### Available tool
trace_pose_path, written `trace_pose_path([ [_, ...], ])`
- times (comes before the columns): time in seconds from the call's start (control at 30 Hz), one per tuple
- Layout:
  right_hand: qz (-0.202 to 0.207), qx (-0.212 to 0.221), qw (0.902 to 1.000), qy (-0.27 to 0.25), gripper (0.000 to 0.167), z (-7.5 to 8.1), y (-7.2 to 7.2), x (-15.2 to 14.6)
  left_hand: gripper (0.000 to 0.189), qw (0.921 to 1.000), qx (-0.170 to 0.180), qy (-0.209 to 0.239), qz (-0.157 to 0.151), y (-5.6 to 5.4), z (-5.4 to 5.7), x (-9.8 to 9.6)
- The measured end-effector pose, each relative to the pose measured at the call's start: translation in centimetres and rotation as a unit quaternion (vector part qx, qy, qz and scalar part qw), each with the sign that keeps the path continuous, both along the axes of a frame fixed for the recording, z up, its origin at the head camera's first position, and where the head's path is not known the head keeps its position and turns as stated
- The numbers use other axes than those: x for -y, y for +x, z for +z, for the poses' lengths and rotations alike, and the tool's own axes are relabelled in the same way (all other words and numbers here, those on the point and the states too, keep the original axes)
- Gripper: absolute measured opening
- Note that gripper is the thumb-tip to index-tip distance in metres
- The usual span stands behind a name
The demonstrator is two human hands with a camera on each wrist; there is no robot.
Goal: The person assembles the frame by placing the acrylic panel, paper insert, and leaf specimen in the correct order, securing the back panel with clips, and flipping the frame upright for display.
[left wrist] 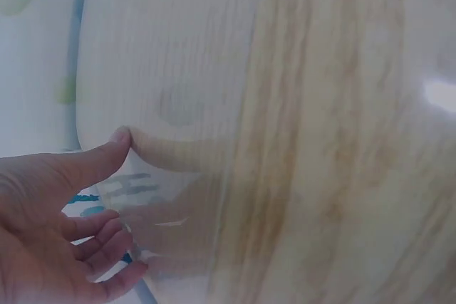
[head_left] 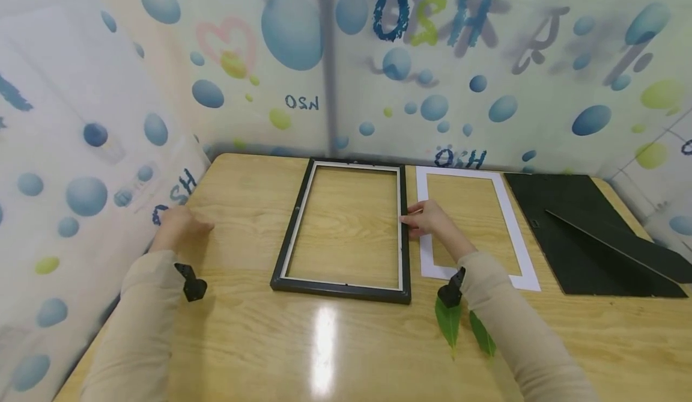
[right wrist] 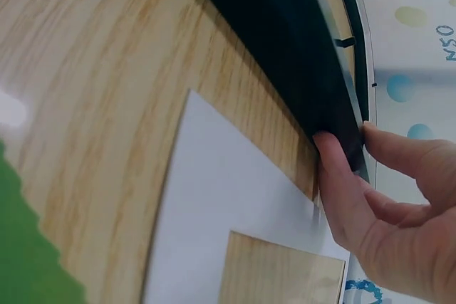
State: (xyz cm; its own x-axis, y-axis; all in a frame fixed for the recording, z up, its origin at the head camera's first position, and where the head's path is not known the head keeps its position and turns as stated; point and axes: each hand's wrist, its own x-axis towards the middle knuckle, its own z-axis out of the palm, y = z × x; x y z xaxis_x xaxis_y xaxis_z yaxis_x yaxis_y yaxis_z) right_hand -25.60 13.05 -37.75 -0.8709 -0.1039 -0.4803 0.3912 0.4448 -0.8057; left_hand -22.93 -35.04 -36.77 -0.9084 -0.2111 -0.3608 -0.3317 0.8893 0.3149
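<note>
In what seems a preparing step, the right hand [head_left: 432,222] pinches the black frame [head_left: 340,291] just left of the white mat [head_left: 512,228], while farther left of this mat the left hand [head_left: 177,229], thumb and fingers apart, touches a seemingly clear sheet [left wrist: 185,55], which probably calls next for careful lifting.

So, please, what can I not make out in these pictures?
Left leaf: top behind black wrist camera, head view.
Right leaf, white mat: partly behind right sleeve, head view.
Black frame: cut off by top edge, right wrist view.
Left hand: cut off by left edge, left wrist view.
</note>
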Motion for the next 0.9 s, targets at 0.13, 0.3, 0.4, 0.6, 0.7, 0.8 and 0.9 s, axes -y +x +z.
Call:
trace_pose_path([
  [0.13, 0.017, 0.005, 0.9998, 0.003, 0.05, 0.4, 0.7, 0.0, 0.086, 0.9984, 0.047, 0.003, 0.031, 0.2, 0.2, 0.1],
  [0.3, 0.026, -0.002, 0.9996, -0.012, 0.053, -2.7, -0.7, -0.8, 0.095, 0.9926, 0.103, 0.006, 0.063, 0.3, 0.2, 0.5],
  [0.4, 0.023, -0.011, 0.9991, -0.034, 0.06, -8.2, -4.0, -2.2, 0.1, 0.9894, 0.132, -0.003, 0.06, 0.2, 0.1, 1.0],
  [0.6, 0.026, -0.019, 0.9991, -0.028, 0.063, -15.8, -8.9, -3.5, 0.114, 0.9817, 0.149, 0.026, 0.116, -0.6, -0.3, 1.7],
  [0.7, 0.025, -0.019, 0.9995, -0.001, 0.05, -10.5, -5.7, -1.7, 0.104, 0.9866, 0.12, 0.034, 0.104, -0.7, -0.7, 2.3],
  [0.8, 0.018, -0.011, 0.9993, 0.03, 0.043, -4.4, -1.9, 0.3, 0.084, 0.9928, 0.09, 0.036, 0.071, -0.5, -0.7, 3.2],
  [0.9, 0.02, -0.005, 0.9978, 0.062, 0.04, -1.5, -0.1, 1.4, 0.067, 0.9935, 0.085, 0.056, 0.051, -0.3, -0.2, 4.2],
])
